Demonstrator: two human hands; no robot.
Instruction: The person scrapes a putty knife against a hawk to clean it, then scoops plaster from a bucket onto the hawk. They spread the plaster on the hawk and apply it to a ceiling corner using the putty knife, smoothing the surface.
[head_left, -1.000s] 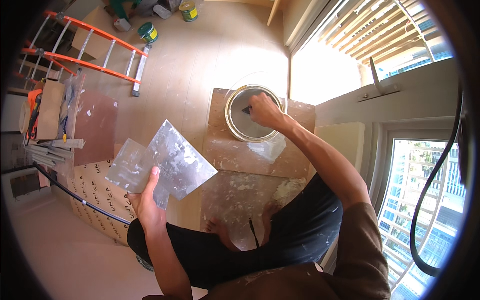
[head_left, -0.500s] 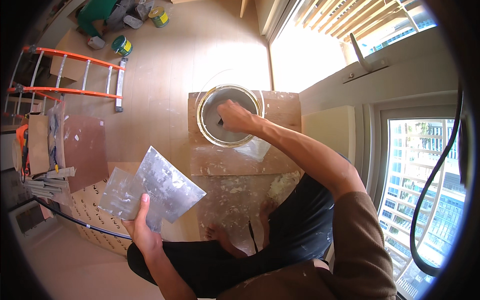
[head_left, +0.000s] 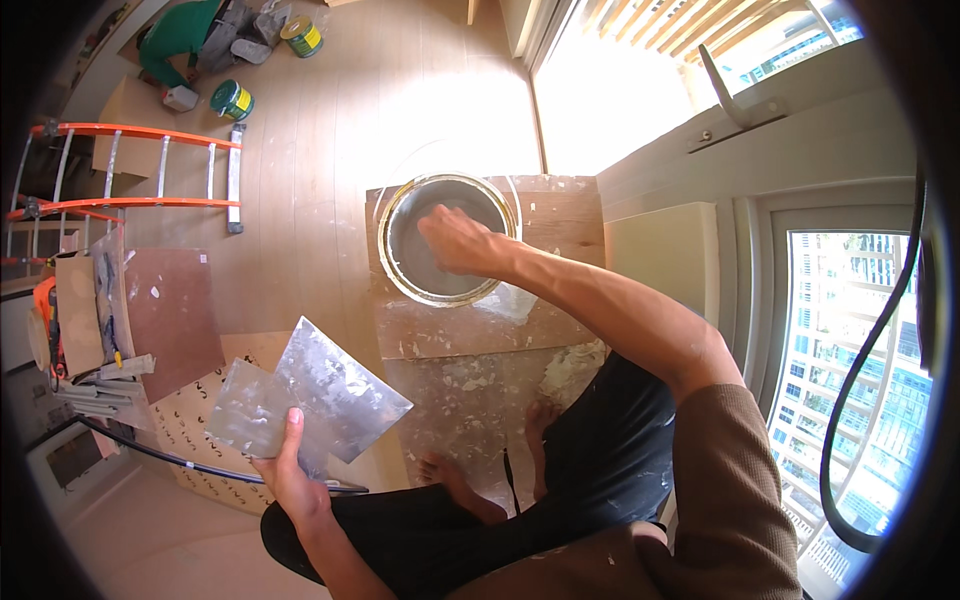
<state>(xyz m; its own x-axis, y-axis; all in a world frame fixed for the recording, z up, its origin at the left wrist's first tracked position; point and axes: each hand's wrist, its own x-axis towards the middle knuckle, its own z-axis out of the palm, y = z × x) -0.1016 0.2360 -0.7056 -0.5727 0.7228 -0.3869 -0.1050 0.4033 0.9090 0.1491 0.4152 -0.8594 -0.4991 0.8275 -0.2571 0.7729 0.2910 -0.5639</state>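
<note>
My left hand point(head_left: 296, 470), low at the left, grips two flat metal scraper plates point(head_left: 342, 390), overlapping and smeared with white compound. My right hand point(head_left: 455, 240) is closed inside a round bucket point(head_left: 446, 295) with a pale rim and a raised wire handle, over grey, smooth material point(head_left: 465, 206). What it grips is hidden under the fingers. The bucket stands on a stained brown board point(head_left: 560, 240) on the floor, just beyond my bare feet point(head_left: 452, 480). A second splattered board point(head_left: 440, 400) lies nearer me.
An orange ladder point(head_left: 150, 200) lies at the left, beside cardboard, reddish board point(head_left: 175, 320) and tools. At the upper left a co-worker in a green top point(head_left: 170, 45) crouches near two green-and-yellow cans point(head_left: 232, 100). A windowed wall point(head_left: 760, 150) and hanging black cable line the right.
My right hand has shifted within the bucket, and the dark tool edge seen under it earlier is now hidden. The whole view has shifted, with the bucket now farther left in it.
</note>
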